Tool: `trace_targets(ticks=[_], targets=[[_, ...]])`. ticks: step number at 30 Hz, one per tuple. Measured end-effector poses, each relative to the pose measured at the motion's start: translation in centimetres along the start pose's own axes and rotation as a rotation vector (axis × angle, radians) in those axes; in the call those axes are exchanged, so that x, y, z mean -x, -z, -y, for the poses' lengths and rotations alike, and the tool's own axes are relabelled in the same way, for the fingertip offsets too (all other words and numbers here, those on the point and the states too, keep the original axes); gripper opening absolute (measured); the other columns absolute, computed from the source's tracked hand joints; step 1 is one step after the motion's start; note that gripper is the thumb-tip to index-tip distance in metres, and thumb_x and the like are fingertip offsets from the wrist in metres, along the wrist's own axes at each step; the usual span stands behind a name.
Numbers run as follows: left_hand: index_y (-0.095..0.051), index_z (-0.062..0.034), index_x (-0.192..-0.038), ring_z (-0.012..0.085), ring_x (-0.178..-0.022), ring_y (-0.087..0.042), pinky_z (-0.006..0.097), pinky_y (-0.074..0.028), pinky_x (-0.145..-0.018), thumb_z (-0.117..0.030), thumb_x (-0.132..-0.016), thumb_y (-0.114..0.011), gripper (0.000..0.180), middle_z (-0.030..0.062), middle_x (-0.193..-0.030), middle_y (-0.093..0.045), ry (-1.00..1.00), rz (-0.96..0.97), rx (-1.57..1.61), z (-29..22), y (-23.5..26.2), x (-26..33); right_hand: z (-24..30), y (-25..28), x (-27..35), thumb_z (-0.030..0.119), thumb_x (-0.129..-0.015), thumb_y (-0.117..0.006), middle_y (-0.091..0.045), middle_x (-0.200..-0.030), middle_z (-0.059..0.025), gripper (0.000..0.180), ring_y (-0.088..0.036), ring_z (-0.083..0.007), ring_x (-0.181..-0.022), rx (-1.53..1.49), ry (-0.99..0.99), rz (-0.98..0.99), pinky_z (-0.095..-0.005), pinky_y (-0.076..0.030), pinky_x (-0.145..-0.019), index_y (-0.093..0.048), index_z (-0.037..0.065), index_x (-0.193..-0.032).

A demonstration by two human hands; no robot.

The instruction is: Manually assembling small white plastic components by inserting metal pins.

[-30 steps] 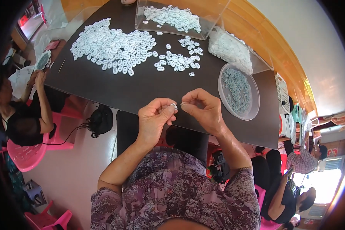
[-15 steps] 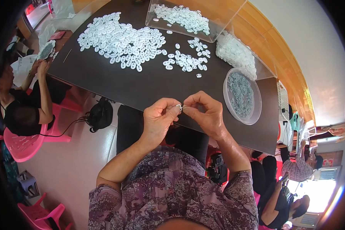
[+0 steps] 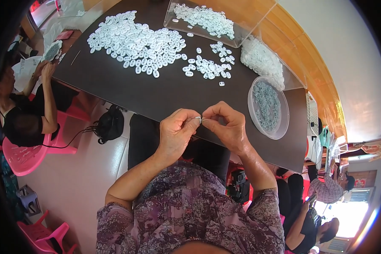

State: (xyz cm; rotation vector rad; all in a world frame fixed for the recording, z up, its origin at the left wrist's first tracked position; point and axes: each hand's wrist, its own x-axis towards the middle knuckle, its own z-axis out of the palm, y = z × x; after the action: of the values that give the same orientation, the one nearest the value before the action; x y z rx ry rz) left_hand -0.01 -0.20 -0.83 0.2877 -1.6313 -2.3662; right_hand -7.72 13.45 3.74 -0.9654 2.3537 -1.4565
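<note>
Just over the table's near edge, my left hand (image 3: pixel 173 132) pinches a small white plastic piece (image 3: pixel 198 119) between thumb and forefinger. Most of that piece is covered by the fingers. My right hand (image 3: pixel 229 128) meets it from the other side, thumb and forefinger closed at the piece's right end. Whatever sits in the right fingertips is too small to name. Beyond both hands lie a large heap of white oval two-holed pieces (image 3: pixel 135 44) and a smaller cluster of similar pieces (image 3: pixel 209 67). A round clear tub (image 3: pixel 252 111) of small grey-green pieces (image 3: pixel 266 106) stands to the right.
At the back of the dark table (image 3: pixel 156 96) is a clear box (image 3: pixel 169 26) holding more white pieces. A bag of white pieces (image 3: pixel 261 61) lies right of it. One person (image 3: pixel 27 114) works at the left beside a pink chair (image 3: pixel 23 154); others sit at the right.
The view has shifted slightly, so the table's things appear a little further right. Both hands keep nearly the same pinch on the small white piece.
</note>
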Motion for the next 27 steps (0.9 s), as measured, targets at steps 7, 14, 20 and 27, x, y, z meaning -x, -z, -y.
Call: trace_targets(ticks=[7, 14, 20, 27], targets=[[-0.062, 0.0017, -0.085, 0.01, -0.06, -0.053, 0.023, -0.042, -0.052, 0.0, -0.082, -0.061, 0.004, 0.0046, -0.069, -0.056, -0.304, -0.014, -0.355, 0.5, 0.0, -0.2, 0.3, -0.2, -0.2, -0.001, -0.074, -0.067, -0.057, -0.078, -0.004, 0.013, -0.053, -0.0091, -0.067, 0.03, -0.006, 0.015, -0.0234, -0.044, -0.061, -0.061, 0.001, -0.086], [-0.064, 0.0021, -0.088, 0.0043, -0.06, -0.052, 0.017, -0.042, -0.051, -0.004, -0.087, -0.059, 0.008, 0.0007, -0.074, -0.056, -0.156, -0.019, -0.272, 0.1, 0.1, 0.0, -0.3, -1.3, -0.4, -0.002, -0.076, -0.066, -0.061, -0.08, 0.0001, 0.013, -0.054, -0.0048, -0.074, -0.177, -0.164, -0.038, -0.0203, -0.045, -0.068, -0.062, 0.0, -0.087], [-0.063, 0.0019, -0.086, 0.0105, -0.054, -0.053, 0.023, -0.043, -0.049, 0.002, -0.082, -0.06, 0.005, 0.0049, -0.067, -0.055, -0.186, -0.073, -0.227, 0.2, 0.3, -0.3, -0.4, -1.5, -0.9, -0.002, -0.076, -0.066, -0.061, -0.08, 0.0001, 0.013, -0.054, -0.0045, -0.073, -0.15, -0.165, -0.035, -0.0199, -0.045, -0.067, -0.062, 0.0, -0.088], [-0.064, 0.0019, -0.09, 0.0049, -0.059, -0.053, 0.018, -0.042, -0.049, 0.001, -0.085, -0.057, 0.008, 0.001, -0.072, -0.056, -0.242, -0.055, -0.358, 0.9, 0.3, -0.3, -0.9, -2.1, -0.8, -0.003, -0.076, -0.065, -0.061, -0.079, -0.0003, 0.012, -0.054, -0.0045, -0.072, -0.152, -0.177, -0.042, -0.0194, -0.045, -0.065, -0.062, 0.0, -0.086]])
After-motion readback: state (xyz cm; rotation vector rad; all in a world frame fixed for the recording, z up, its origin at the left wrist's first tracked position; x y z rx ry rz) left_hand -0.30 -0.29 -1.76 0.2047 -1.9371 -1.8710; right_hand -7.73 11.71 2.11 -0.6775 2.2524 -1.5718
